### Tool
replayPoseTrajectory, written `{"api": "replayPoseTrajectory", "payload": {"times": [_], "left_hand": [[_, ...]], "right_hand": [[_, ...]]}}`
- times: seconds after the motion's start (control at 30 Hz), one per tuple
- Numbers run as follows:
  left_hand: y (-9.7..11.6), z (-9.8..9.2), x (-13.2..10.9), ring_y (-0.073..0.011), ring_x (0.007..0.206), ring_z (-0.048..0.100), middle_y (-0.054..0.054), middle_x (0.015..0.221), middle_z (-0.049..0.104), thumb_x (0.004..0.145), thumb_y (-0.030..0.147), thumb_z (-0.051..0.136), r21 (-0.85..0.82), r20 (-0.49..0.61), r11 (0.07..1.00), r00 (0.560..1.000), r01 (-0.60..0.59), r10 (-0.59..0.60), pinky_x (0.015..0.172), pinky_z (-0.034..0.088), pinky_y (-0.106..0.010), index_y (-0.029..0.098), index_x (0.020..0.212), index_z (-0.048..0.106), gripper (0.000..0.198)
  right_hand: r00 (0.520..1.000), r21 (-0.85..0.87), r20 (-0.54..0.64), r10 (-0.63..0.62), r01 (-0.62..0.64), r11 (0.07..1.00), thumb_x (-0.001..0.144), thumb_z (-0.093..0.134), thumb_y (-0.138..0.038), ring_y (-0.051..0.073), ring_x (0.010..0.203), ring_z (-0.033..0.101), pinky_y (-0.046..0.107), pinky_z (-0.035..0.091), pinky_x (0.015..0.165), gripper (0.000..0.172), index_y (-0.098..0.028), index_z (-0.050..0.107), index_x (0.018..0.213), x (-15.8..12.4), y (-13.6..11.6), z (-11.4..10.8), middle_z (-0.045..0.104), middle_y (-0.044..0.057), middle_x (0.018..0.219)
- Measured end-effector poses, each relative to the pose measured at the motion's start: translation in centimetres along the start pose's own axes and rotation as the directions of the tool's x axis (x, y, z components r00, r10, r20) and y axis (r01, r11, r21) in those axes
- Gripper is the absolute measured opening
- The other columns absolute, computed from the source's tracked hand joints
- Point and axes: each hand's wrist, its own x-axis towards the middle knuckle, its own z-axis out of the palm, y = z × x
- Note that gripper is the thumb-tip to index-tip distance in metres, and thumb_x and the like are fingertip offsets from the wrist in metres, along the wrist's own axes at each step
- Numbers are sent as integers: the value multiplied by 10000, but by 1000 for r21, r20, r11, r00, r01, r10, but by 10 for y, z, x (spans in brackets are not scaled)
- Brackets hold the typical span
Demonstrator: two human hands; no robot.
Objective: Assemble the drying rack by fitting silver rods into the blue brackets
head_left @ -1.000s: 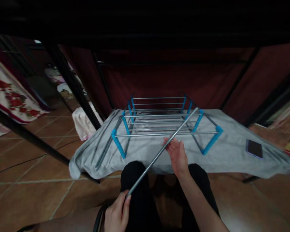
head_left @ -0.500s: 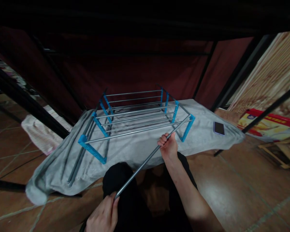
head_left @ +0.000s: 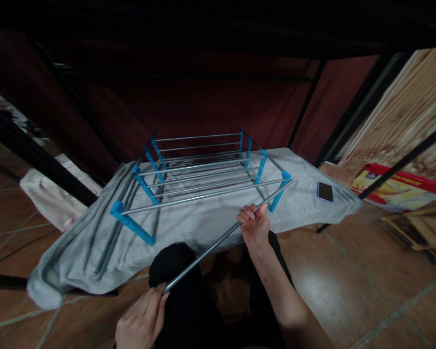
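Observation:
A long grey metal rod [head_left: 207, 252] slants from the lower left up to the right, held in both hands. My left hand [head_left: 141, 315] is closed around its lower end. Further up, my right hand [head_left: 254, 223] has its fingers curled round the rod. The rod's upper end overlaps the front right blue corner of a rack [head_left: 203, 196] made of metal bars and blue plastic brackets; whether they touch I cannot tell. The rack lies on a grey cloth [head_left: 218, 228]. Two loose rods [head_left: 112, 245] rest on the cloth at the rack's left.
A phone [head_left: 325, 192] lies on the cloth's right side. Black frame bars [head_left: 32, 152] cross on both sides. A red and yellow box [head_left: 396, 186] and a wooden stool-like piece [head_left: 421, 232] stand at right. A striped cloth [head_left: 58, 194] hangs at left.
The rod's upper end has shifted slightly right and down against the rack's corner. My left hand has moved a little left and down. Both hands keep their hold.

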Motion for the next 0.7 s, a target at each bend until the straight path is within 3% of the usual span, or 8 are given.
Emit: {"api": "replayPoseTrajectory", "payload": {"times": [0.23, 0.43, 0.7], "left_hand": [[-9, 1, 10, -142, 672, 674, -32, 796, 700, 972, 288, 452, -5, -9, 999, 999, -53, 53, 670, 472, -270, 159, 982, 602, 198], [-20, 12, 4, -147, 706, 696, -46, 845, 723, 983, 332, 406, -49, 17, 998, 999, -38, 39, 674, 501, -253, 159, 1002, 612, 270], [-30, 6, -6, -157, 706, 694, -41, 835, 725, 954, 339, 467, -54, 40, 998, 999, -20, 22, 682, 499, -255, 176, 975, 634, 235]], "right_hand": [[1000, 16, -24, -3, 3, 1000, 985, 271, -524, 103, 468, 250, 226, 282, 468, 502, -207, 407, 620, -3, -1, -10, 227, -73, 547], [989, -92, -143, -45, 32, 995, 971, 355, -503, 127, 590, 502, 290, 462, 645, 420, -213, 524, 719, 5, -5, -27, 482, -31, 618], [984, -113, -167, -56, 38, 993, 961, 259, -585, 111, 469, 394, 289, 441, 583, 497, -221, 442, 676, 6, -20, -37, 359, -70, 528]]}}
